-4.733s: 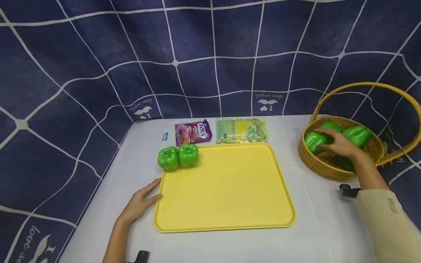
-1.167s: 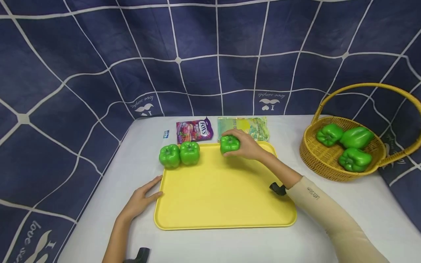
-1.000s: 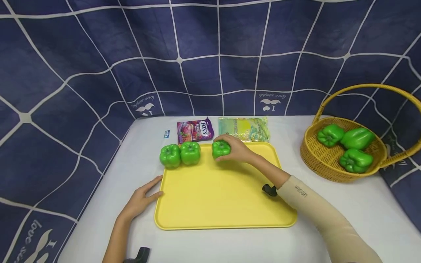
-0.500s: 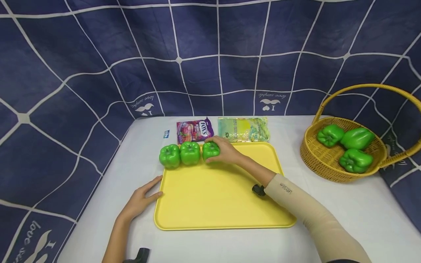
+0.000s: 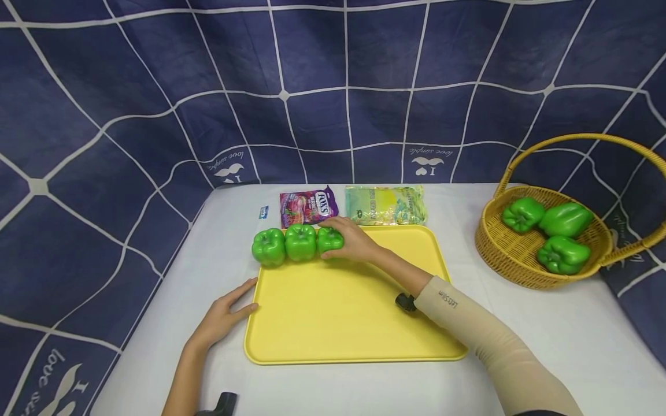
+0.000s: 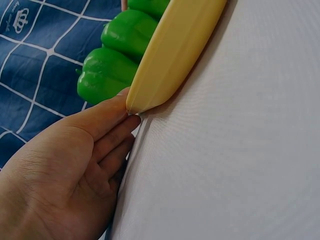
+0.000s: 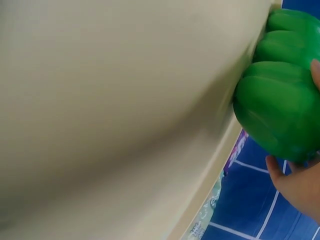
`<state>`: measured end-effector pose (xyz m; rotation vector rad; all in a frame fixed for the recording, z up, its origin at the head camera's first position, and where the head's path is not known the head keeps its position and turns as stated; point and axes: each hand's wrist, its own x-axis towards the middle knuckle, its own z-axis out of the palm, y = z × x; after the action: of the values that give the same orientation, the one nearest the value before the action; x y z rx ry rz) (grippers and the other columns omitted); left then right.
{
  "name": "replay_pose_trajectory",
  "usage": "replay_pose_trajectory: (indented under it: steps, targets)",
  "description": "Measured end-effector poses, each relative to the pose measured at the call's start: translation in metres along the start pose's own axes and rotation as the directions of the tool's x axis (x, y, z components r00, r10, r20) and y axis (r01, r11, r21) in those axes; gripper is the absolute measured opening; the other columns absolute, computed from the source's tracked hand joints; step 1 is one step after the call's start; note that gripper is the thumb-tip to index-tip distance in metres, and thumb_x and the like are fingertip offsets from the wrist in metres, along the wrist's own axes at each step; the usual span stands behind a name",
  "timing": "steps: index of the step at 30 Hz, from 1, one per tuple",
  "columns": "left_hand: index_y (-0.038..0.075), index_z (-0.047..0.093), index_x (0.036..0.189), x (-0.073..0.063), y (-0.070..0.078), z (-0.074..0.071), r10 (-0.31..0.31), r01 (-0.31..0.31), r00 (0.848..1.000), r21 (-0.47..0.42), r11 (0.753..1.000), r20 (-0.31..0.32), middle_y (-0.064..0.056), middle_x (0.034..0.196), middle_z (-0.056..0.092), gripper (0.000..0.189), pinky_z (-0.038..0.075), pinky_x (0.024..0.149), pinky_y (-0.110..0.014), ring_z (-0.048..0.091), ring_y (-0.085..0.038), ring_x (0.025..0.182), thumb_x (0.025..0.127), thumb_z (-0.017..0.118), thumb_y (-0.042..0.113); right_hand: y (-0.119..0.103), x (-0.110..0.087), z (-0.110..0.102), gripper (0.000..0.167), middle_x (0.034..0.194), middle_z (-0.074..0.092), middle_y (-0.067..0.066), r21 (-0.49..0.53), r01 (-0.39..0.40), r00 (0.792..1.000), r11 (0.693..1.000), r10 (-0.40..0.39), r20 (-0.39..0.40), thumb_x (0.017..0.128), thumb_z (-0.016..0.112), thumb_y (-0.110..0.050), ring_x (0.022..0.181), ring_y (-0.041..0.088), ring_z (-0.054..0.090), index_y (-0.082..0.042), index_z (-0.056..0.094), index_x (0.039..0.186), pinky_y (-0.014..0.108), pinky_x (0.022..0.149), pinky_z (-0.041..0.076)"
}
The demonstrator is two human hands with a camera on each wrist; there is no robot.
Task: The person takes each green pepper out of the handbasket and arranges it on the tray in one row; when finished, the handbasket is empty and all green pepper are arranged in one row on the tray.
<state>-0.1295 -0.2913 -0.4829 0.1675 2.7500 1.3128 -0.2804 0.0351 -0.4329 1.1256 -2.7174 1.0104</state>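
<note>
"Head view?"
"High, facing forward and down onto the yellow tray."
"Wrist views?"
"Both close: left from beside the tray, right from above it, sharing the green peppers."

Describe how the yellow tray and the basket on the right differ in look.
The tray is low and flat, while the basket stands taller. The tray is roughly rectangular with rounded corners; the basket is rounded all over. The tray's surface is smooth and plain yellow, whereas the basket's is woven and browner. The basket has an arched handle; the tray shows none. Both hold green peppers.
</note>
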Motion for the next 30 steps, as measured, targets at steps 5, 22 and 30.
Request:
replay_pose_trajectory:
  steps: [5,22,30]
  targets:
    - [0.021,0.042,0.14,0.0,0.001,-0.001,0.001,-0.001,1.0,0.006,1.0,0.0,-0.006,0.145,0.036,0.064,0.023,0.106,-0.055,0.028,-0.032,0.134,0.084,0.064,0.044,-0.001,-0.001,-0.001,0.078,0.134,0.044,0.007,-0.002,0.002,1.0,1.0,-0.002,-0.008,0.066,0.083,-0.037,0.126,0.024,0.036,-0.015,0.049,0.133,0.053,0.106,0.025]
    - [0.021,0.041,0.14,0.001,-0.001,0.002,-0.013,0.013,1.0,-0.001,1.0,0.003,-0.005,0.145,0.036,0.066,0.022,0.106,-0.055,0.027,-0.032,0.134,0.083,0.063,0.047,0.02,-0.066,-0.06,0.064,0.137,0.042,0.007,0.077,0.071,0.989,0.995,-0.06,-0.135,0.075,0.077,-0.033,0.126,0.025,0.032,-0.013,0.052,0.13,0.055,0.101,0.028]
    - [0.021,0.041,0.14,0.001,-0.001,0.001,-0.014,0.014,1.0,0.001,1.0,0.008,-0.005,0.145,0.035,0.066,0.022,0.107,-0.055,0.027,-0.031,0.134,0.083,0.063,0.046,0.047,-0.132,-0.107,0.055,0.129,0.05,0.01,0.009,0.019,0.972,1.0,-0.017,-0.236,0.076,0.077,-0.02,0.121,0.028,0.04,-0.012,0.055,0.125,0.056,0.099,0.031]
